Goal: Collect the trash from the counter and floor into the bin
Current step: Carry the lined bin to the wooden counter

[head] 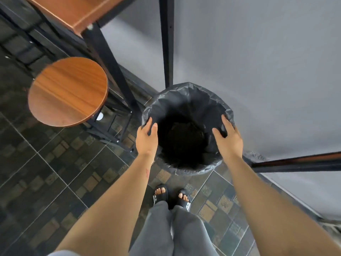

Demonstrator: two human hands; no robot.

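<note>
A round bin lined with a black plastic bag stands on the tiled floor against a grey wall, just ahead of my feet. Its inside is dark, so I cannot tell what lies in it. My left hand grips the bin's left rim, thumb inside and fingers over the bag's edge. My right hand grips the right rim the same way. No loose trash shows on the floor here.
A round wooden stool on a black metal frame stands to the left of the bin. Above it is the corner of a wooden counter on black legs. A black post rises behind the bin; a dark rail runs right.
</note>
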